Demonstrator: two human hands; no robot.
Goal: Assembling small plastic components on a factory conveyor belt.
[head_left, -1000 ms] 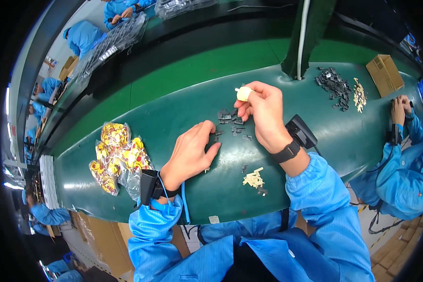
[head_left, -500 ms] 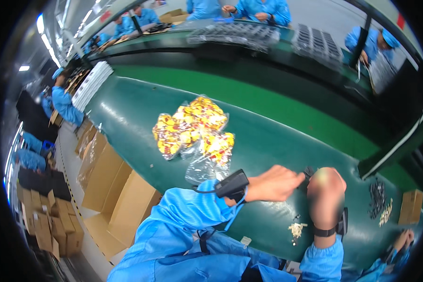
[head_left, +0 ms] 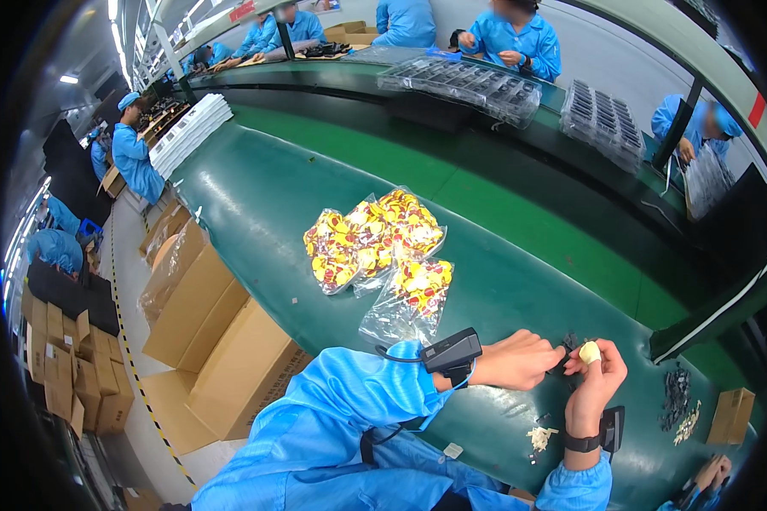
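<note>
My left hand [head_left: 520, 359] and my right hand [head_left: 595, 381] meet over the green belt [head_left: 273, 196] at the lower right. Together they pinch a small black part [head_left: 566, 358]; a pale finger cot covers my right index fingertip. A black device is strapped to each wrist. More small black parts [head_left: 571, 341] lie just beyond the fingers, and a small heap of pale pieces [head_left: 539, 438] rests on the belt below my right wrist.
Clear bags of yellow-and-red pieces [head_left: 375, 247] lie on the belt to the left. Black parts [head_left: 675, 392] and a small cardboard box [head_left: 729, 415] sit far right. Cardboard boxes [head_left: 204, 332] stand on the floor. Trays [head_left: 460, 83] line the far shelf, with people in blue behind.
The view has swung left, bringing the bags toward the middle. My hands, apart a second ago with the left resting on the belt, have come together on a small black part.
</note>
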